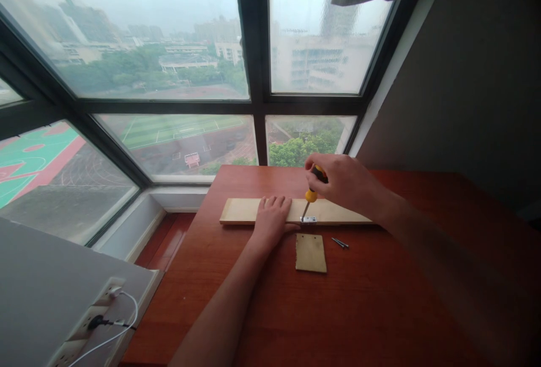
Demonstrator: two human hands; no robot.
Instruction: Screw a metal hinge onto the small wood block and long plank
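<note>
Yellow screwdriver [311,195] clamped in right hand [337,178], angled at metal plate [310,220], left hand [271,217] spread on wooden board [239,210]

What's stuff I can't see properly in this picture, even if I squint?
All in the head view:
- Most of the screwdriver's handle: covered by the right hand.
- The board's right end: behind the right arm.
- Whether the screwdriver's tip sits in a screw at the metal plate: too small.
- The screws' threads: too small.
- The rest of the white cord: cut off by the bottom edge.
</note>
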